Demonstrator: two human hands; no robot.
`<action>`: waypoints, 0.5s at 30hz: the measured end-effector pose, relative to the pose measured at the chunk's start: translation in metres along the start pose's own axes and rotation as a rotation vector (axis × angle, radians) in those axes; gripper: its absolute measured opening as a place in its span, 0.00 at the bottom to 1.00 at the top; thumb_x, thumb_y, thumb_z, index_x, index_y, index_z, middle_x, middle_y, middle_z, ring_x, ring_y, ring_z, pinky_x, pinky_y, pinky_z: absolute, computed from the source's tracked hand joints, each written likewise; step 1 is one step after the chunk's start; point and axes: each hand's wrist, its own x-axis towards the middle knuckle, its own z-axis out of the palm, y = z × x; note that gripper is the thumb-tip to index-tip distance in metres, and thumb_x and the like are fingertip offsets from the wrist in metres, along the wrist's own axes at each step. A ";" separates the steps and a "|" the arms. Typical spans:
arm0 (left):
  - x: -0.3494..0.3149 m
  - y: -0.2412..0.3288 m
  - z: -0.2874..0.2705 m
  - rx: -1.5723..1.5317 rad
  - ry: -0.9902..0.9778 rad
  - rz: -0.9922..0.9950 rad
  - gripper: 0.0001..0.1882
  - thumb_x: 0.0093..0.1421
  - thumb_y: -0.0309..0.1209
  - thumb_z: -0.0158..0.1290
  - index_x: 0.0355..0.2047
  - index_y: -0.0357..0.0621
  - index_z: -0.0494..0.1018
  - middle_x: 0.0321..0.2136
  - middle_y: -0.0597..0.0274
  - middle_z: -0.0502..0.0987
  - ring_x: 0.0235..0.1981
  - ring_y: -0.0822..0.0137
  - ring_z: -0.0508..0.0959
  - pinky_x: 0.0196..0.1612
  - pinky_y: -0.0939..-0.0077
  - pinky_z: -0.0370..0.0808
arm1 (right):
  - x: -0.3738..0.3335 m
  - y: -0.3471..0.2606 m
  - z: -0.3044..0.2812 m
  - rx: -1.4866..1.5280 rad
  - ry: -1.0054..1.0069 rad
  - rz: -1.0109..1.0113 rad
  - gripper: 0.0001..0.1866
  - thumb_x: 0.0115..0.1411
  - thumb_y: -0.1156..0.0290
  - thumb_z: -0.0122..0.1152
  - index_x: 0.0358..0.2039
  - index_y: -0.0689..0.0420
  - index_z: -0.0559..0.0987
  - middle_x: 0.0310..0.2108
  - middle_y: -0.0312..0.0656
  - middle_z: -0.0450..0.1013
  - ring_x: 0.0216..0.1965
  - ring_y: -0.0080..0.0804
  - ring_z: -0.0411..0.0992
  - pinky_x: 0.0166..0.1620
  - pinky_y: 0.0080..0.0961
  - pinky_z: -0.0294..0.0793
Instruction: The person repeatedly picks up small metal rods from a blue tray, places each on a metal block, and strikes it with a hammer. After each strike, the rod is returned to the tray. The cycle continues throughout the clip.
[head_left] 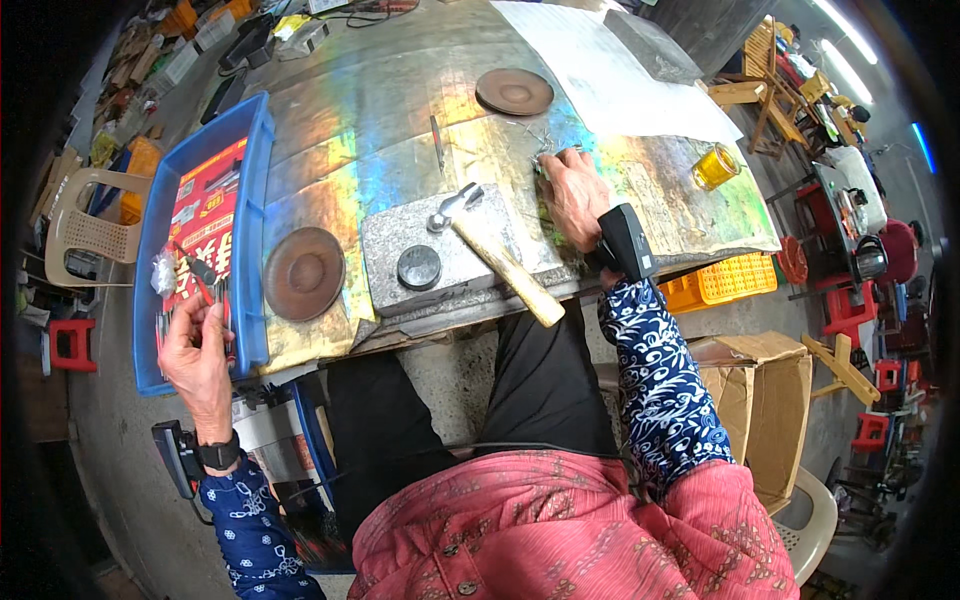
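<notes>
My left hand (197,350) is over the near end of a blue plastic tray (262,215), its thumb and fingers closed on red-handled pliers (207,278). My right hand (576,198) rests on the table right of a grey stone block (385,240), its fingers curled down beside a tangle of thin wire scraps (540,132). Whatever those fingertips hold is hidden. On the block lie a hammer (505,265) with a pale wooden handle, which juts past the near edge, and a round dark disc (419,267). A thin pointed tool (437,142) lies beyond the block.
One brown round dish (305,273) sits between tray and block, another brown dish (514,91) farther back. A glass of yellow liquid (715,167) stands at the right. White paper (590,75) and a grey slab (652,46) are at the far right. An orange crate (725,283) sits below the table's edge.
</notes>
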 end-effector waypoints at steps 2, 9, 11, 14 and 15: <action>-0.005 0.010 0.009 -0.022 -0.046 -0.002 0.09 0.61 0.22 0.55 0.42 0.33 0.75 0.27 0.68 0.75 0.23 0.81 0.71 0.26 0.87 0.69 | 0.006 0.002 0.003 -0.002 0.008 0.022 0.12 0.56 0.70 0.58 0.41 0.58 0.76 0.37 0.48 0.70 0.43 0.48 0.66 0.46 0.40 0.69; -0.017 0.034 0.036 -0.120 -0.119 -0.014 0.09 0.60 0.21 0.54 0.42 0.33 0.75 0.25 0.68 0.73 0.24 0.81 0.71 0.27 0.86 0.70 | 0.020 0.010 0.035 0.036 0.175 0.070 0.05 0.51 0.72 0.59 0.29 0.59 0.75 0.30 0.47 0.71 0.37 0.47 0.70 0.41 0.38 0.70; -0.018 0.040 0.042 -0.155 -0.137 -0.024 0.09 0.60 0.21 0.54 0.42 0.33 0.75 0.25 0.69 0.73 0.24 0.81 0.71 0.27 0.86 0.70 | 0.021 0.013 0.043 0.137 0.276 0.009 0.03 0.52 0.73 0.56 0.26 0.58 0.73 0.26 0.46 0.69 0.33 0.44 0.69 0.38 0.36 0.69; -0.021 0.046 0.051 -0.226 -0.163 -0.065 0.09 0.60 0.20 0.55 0.42 0.33 0.75 0.26 0.68 0.74 0.23 0.81 0.72 0.27 0.87 0.71 | 0.022 0.018 0.047 0.075 0.339 -0.097 0.05 0.55 0.73 0.53 0.24 0.57 0.70 0.22 0.44 0.65 0.28 0.43 0.68 0.34 0.34 0.67; -0.022 0.048 0.054 -0.260 -0.164 -0.081 0.09 0.60 0.20 0.55 0.42 0.33 0.75 0.26 0.68 0.75 0.23 0.81 0.72 0.27 0.87 0.71 | 0.023 0.020 0.046 -0.033 0.337 -0.135 0.05 0.55 0.73 0.53 0.24 0.56 0.69 0.21 0.44 0.65 0.28 0.43 0.68 0.34 0.34 0.67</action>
